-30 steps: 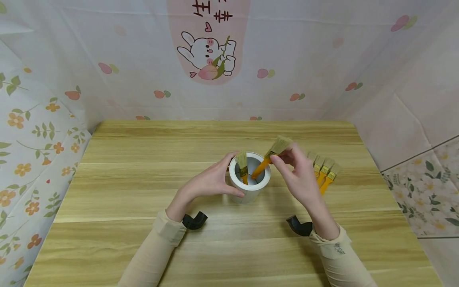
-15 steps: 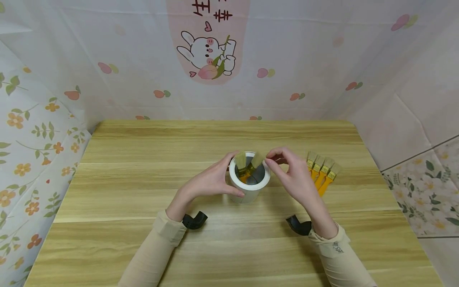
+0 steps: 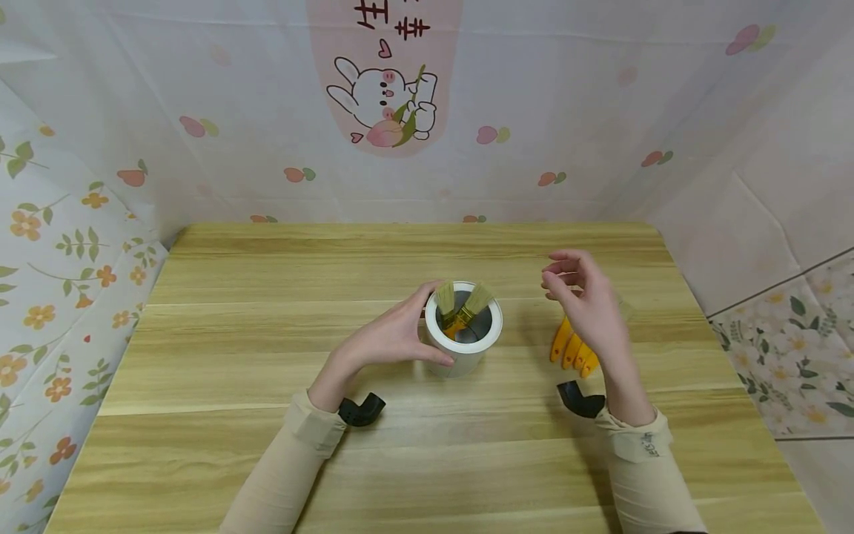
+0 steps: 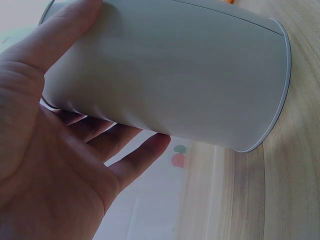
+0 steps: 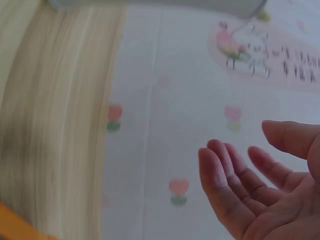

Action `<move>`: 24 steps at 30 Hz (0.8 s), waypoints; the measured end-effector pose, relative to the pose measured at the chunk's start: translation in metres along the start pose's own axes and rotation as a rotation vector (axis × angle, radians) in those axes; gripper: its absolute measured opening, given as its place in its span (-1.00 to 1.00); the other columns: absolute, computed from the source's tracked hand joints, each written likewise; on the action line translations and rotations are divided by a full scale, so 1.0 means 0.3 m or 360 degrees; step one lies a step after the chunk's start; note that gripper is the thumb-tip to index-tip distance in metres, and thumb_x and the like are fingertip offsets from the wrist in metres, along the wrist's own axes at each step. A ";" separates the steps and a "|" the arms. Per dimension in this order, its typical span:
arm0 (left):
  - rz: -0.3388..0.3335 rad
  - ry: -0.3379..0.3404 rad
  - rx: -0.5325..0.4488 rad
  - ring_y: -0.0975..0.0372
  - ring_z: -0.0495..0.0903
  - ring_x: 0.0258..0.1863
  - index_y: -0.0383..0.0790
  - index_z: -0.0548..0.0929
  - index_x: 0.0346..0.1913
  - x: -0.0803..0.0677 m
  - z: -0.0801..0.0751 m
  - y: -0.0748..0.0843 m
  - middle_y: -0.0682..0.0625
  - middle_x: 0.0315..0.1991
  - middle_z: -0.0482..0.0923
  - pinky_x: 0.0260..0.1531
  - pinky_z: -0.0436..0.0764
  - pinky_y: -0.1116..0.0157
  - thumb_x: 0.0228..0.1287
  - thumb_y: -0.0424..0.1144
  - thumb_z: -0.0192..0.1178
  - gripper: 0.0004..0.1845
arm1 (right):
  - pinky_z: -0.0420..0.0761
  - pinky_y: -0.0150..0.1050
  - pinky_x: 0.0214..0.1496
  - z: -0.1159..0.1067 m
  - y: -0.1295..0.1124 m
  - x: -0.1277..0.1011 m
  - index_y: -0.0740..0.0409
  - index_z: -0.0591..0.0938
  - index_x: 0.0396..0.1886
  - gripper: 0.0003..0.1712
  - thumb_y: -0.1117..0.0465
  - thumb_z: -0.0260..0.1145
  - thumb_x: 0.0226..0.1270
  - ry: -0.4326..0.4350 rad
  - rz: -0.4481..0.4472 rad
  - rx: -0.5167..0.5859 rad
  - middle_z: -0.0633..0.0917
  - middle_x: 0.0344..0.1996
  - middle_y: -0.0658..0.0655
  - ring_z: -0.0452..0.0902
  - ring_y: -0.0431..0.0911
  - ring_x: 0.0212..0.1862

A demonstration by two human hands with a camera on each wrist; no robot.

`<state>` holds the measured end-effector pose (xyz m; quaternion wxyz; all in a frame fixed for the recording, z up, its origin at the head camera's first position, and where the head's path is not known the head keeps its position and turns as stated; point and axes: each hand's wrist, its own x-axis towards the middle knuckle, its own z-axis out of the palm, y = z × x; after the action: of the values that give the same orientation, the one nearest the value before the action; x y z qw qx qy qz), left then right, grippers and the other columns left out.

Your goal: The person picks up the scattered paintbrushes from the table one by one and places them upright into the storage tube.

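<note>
A white cylindrical container [image 3: 457,363] stands upright on the table, and my left hand [image 3: 394,334] holds it round its left side. In the left wrist view the thumb and fingers curve about the container's pale wall [image 4: 180,70]. Two paintbrushes lean crossed inside it, bristles up: one paintbrush [image 3: 445,298] at the left, the other paintbrush [image 3: 477,300] at the right. My right hand [image 3: 587,300] is in the air with loosely bent fingers and nothing between them. Below it lie several paintbrushes [image 3: 571,348] with orange handles, their bristle ends mostly hidden by the hand.
The wooden table [image 3: 267,297] reaches back to a patterned cloth [image 3: 233,148] hanging behind it. Black curved pieces are fixed at the wrists, one left piece [image 3: 362,409] and one right piece [image 3: 580,400]. An orange handle [image 5: 20,225] shows in the right wrist view.
My right hand has let a paintbrush go into the container, then moved right over the lying paintbrushes. The left hand has kept its hold on the container.
</note>
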<state>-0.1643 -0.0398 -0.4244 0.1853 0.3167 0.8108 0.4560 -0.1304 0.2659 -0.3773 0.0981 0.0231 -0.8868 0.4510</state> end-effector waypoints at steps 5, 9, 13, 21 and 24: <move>-0.0005 -0.0001 0.0001 0.14 0.44 0.38 -0.02 0.11 0.56 0.001 0.000 0.000 0.01 0.38 0.40 0.43 0.43 0.00 -0.07 -0.06 0.67 0.19 | 0.70 -0.51 -0.21 -0.051 0.064 0.021 0.28 0.40 0.40 -0.48 0.14 0.19 0.60 -0.0034 0.0142 0.0017 0.59 0.02 0.31 0.62 -0.41 -0.26; -0.0021 -0.0006 -0.0001 0.13 0.43 0.38 -0.04 0.09 0.57 0.001 -0.001 0.001 -0.01 0.39 0.39 0.43 0.43 0.00 -0.08 -0.04 0.67 0.21 | 0.73 -0.45 -0.24 -0.083 0.109 0.030 0.27 0.32 0.46 -0.40 0.08 0.17 0.60 -0.0116 0.0299 -0.0002 0.56 0.06 0.37 0.66 -0.36 -0.28; -0.0047 -0.0011 0.0017 0.13 0.42 0.40 -0.04 0.07 0.59 0.001 -0.003 0.000 -0.02 0.41 0.37 0.44 0.42 0.00 -0.09 0.02 0.67 0.24 | 0.77 -0.31 -0.21 -0.102 0.146 0.038 0.28 0.23 0.51 -0.32 0.02 0.15 0.61 -0.0220 0.0439 -0.0054 0.52 0.15 0.44 0.72 -0.10 -0.20; -0.0048 -0.0013 0.0013 0.13 0.42 0.39 -0.04 0.07 0.59 -0.001 -0.004 0.002 0.00 0.40 0.38 0.44 0.42 0.00 -0.08 0.01 0.67 0.24 | 0.80 -0.10 -0.15 -0.109 0.209 0.055 0.37 0.12 0.55 -0.24 -0.01 0.09 0.63 -0.0348 0.0671 -0.0185 0.45 0.21 0.53 0.73 0.12 -0.16; -0.0051 -0.0016 0.0019 0.13 0.42 0.40 -0.05 0.06 0.59 -0.001 -0.004 0.004 -0.01 0.41 0.37 0.44 0.42 0.00 -0.08 0.01 0.67 0.25 | 0.79 -0.06 -0.13 -0.110 0.230 0.060 0.42 0.11 0.54 -0.23 0.00 0.07 0.63 -0.0396 0.0732 -0.0245 0.44 0.23 0.57 0.76 0.13 -0.18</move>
<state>-0.1644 -0.0403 -0.4228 0.1947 0.3070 0.8176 0.4465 -0.1520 0.3342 -0.4099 -0.1152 -0.1311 -0.9057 0.3863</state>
